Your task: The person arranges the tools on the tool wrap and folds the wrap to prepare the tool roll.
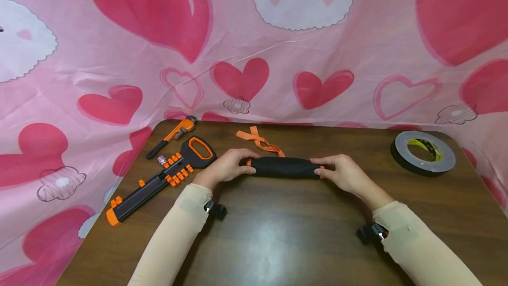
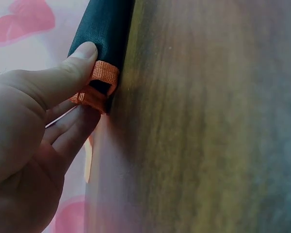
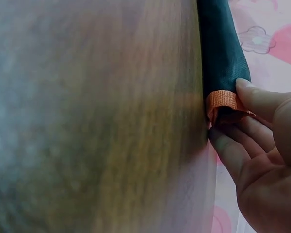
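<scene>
A black fabric tool roll (image 1: pixel 283 167), rolled into a long tube, lies crosswise on the wooden table (image 1: pixel 270 228). My left hand (image 1: pixel 226 167) holds its left end, thumb on top and fingers beneath. At the other end, my right hand (image 1: pixel 345 173) pinches the roll in the same way. Orange edging (image 2: pixel 105 72) shows at the left end in the left wrist view. The right wrist view shows similar orange edging (image 3: pixel 222 98) by the right fingertips. Behind the roll, an orange ribbon tie (image 1: pixel 258 138) trails loosely on the table.
Left of my left hand lies a black socket rail (image 1: pixel 147 193) with orange clips and a handle, a small metal socket (image 1: pixel 162 160) beside it. An orange pipe wrench (image 1: pixel 172 136) lies behind. A large tape roll (image 1: pixel 444 158) sits at back right. A pink heart-print cloth (image 1: pixel 278 56) hangs behind.
</scene>
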The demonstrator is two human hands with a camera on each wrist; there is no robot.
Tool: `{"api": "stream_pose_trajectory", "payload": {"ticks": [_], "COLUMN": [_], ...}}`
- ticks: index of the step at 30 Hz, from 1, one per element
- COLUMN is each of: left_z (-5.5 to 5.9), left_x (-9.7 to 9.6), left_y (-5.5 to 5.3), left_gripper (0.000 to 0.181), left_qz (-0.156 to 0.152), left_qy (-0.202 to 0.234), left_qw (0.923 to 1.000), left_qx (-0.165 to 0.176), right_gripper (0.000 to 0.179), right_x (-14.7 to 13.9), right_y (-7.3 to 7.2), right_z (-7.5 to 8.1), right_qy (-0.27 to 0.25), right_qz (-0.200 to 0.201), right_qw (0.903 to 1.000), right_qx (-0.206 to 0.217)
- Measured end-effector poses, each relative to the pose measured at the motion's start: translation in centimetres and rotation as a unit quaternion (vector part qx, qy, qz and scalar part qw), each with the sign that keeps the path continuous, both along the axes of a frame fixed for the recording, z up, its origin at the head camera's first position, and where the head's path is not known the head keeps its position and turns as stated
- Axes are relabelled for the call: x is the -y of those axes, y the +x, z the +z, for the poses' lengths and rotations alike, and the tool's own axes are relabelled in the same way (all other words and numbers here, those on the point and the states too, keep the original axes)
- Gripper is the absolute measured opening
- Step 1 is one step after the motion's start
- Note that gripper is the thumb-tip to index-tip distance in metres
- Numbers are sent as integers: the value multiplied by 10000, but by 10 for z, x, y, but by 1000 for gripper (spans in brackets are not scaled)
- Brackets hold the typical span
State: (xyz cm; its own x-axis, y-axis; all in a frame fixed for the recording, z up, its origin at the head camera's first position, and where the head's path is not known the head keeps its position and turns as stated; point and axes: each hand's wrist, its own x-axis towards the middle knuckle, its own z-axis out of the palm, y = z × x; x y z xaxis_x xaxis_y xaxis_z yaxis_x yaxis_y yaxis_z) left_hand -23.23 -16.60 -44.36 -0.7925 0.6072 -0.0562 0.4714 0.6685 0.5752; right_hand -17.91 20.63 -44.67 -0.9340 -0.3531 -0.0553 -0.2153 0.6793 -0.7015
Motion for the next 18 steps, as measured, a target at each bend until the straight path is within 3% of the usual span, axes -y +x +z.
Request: {"api": "stream_pose_trajectory", "payload": {"ticks": [11, 15, 18], "left_z": [5, 7, 10], "left_x": [-4, -4, -6], "left_y": [5, 8, 13], "left_gripper": [50, 52, 56], "left_qz": [-279, -153, 60], "left_qy": [-362, -318, -148], "left_qw": [9989, 9994, 9997], "left_qx": [-100, -38, -205], "right_gripper": [41, 39, 42], "right_x": [1, 4, 7], "right_y": [4, 9, 15], "right_z": [2, 4, 7], "right_qy": [75, 34, 9], "right_qz": [40, -112, -203], "right_qw": [9992, 9976, 9943], "right_qx": [-394, -679, -1051]}}
